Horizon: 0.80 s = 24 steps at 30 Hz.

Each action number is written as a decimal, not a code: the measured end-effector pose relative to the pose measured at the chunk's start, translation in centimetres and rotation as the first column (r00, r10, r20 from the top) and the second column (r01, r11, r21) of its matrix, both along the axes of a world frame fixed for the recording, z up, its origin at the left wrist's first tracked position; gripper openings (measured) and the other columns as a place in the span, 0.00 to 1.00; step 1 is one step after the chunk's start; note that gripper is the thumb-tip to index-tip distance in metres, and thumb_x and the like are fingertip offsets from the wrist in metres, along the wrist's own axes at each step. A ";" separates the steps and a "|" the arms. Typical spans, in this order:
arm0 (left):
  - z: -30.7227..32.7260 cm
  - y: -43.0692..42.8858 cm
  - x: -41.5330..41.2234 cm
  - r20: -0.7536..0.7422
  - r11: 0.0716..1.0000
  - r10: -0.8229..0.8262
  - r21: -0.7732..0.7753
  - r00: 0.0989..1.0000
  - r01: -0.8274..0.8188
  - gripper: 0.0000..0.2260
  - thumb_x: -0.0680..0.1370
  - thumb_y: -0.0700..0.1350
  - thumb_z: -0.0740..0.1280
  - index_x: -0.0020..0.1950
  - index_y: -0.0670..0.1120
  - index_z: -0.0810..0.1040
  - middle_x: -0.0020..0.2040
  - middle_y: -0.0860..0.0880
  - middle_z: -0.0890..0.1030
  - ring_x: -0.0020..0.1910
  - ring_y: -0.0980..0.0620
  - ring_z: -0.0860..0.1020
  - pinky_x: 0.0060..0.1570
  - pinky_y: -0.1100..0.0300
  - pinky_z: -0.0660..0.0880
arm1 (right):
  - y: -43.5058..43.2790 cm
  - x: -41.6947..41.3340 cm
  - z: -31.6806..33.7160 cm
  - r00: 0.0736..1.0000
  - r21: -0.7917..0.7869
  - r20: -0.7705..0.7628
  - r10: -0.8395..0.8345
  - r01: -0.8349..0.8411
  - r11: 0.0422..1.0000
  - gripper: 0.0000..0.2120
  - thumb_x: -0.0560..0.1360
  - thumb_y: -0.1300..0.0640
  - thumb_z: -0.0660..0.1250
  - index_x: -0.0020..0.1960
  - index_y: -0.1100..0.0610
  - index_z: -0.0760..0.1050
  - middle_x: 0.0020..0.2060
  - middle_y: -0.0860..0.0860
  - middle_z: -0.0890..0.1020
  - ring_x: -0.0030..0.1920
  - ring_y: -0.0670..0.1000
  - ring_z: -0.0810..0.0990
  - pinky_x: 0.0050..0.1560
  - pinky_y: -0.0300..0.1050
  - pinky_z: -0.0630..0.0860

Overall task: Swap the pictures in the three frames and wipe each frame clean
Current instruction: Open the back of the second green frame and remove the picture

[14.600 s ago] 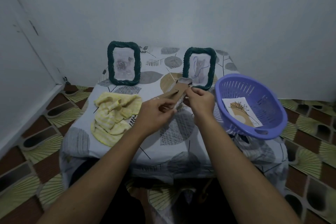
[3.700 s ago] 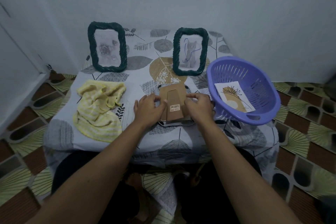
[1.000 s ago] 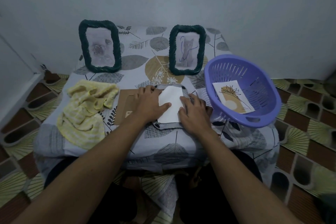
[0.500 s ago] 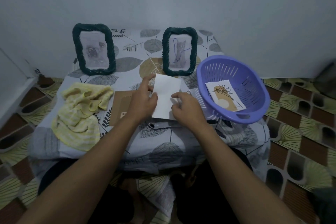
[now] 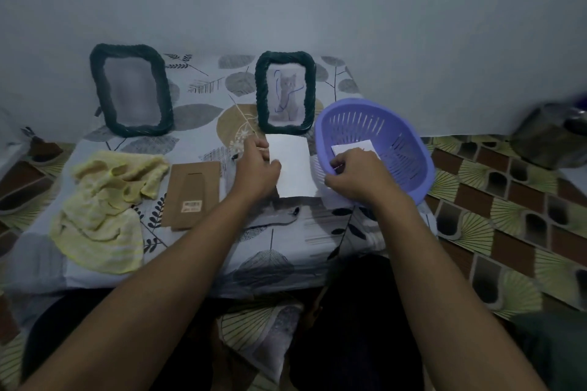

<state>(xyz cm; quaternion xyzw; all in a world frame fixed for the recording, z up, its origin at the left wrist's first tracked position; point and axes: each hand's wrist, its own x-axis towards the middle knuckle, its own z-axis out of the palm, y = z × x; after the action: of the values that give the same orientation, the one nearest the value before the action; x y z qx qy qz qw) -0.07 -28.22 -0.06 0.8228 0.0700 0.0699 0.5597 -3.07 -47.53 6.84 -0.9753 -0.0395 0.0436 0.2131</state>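
1. Saw the left hand (image 5: 257,168) pinching the left edge of a white sheet (image 5: 292,168), blank side up, raised a little over the middle of the table (image 5: 197,114)
2. Found the grey frame (image 5: 276,213) lying face down beneath that sheet, towards the front edge, back open
3. Saw the right hand (image 5: 355,174) at the near rim of the purple basket (image 5: 413,149), fingers curled over the lower part of a white picture card (image 5: 359,146) lying inside
4. Could not tell whether that card was pinched or merely touched
5. Noted the basket at the right edge of the table, tipped towards the person
6. Found the cardboard backing (image 5: 193,194) lying flat, stand side up, between the yellow cloth (image 5: 104,209) and the left hand, apart from the grey frame
7. Saw the cloth crumpled at the front left corner
8. Noted two green rope-rimmed frames upright along the far edge: the left frame (image 5: 130,89) near the far left corner, its picture too blurred to read, and the cat frame (image 5: 285,90) just behind the white sheet, showing a cat drawing
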 end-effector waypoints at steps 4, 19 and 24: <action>-0.2 -2.2 0.6 -0.016 1.000 -0.007 0.007 1.000 0.007 0.14 0.77 0.36 0.65 0.57 0.47 0.65 0.48 0.49 0.75 0.45 0.52 0.75 0.39 0.61 0.71 | -0.7 0.0 0.2 0.998 0.028 0.050 0.038 -0.039 0.999 0.11 0.77 0.56 0.67 0.52 0.63 0.82 0.45 0.58 0.85 0.48 0.58 0.82 0.51 0.54 0.80; -1.0 -6.6 1.2 -0.252 0.976 -0.078 -0.215 0.964 0.023 0.09 0.77 0.39 0.61 0.54 0.41 0.76 0.51 0.36 0.81 0.42 0.37 0.84 0.40 0.40 0.83 | -1.0 1.3 -0.5 0.991 0.085 0.096 0.090 -0.098 0.991 0.14 0.80 0.52 0.64 0.55 0.62 0.82 0.48 0.59 0.85 0.51 0.60 0.82 0.54 0.56 0.78; 0.1 -5.9 0.7 -0.234 0.986 -0.115 -0.144 0.965 0.083 0.12 0.73 0.37 0.62 0.52 0.38 0.82 0.46 0.34 0.83 0.35 0.41 0.82 0.36 0.49 0.82 | -0.8 1.3 -1.5 0.994 0.081 0.061 0.093 -0.098 0.992 0.14 0.79 0.49 0.66 0.52 0.59 0.83 0.45 0.57 0.85 0.48 0.58 0.82 0.51 0.56 0.80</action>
<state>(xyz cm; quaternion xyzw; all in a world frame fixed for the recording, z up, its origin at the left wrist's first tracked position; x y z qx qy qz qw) 0.59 -34.11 0.07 0.7884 0.1008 -0.0636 0.6035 -1.75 -48.32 5.30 -0.9634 -0.0937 0.0243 0.2501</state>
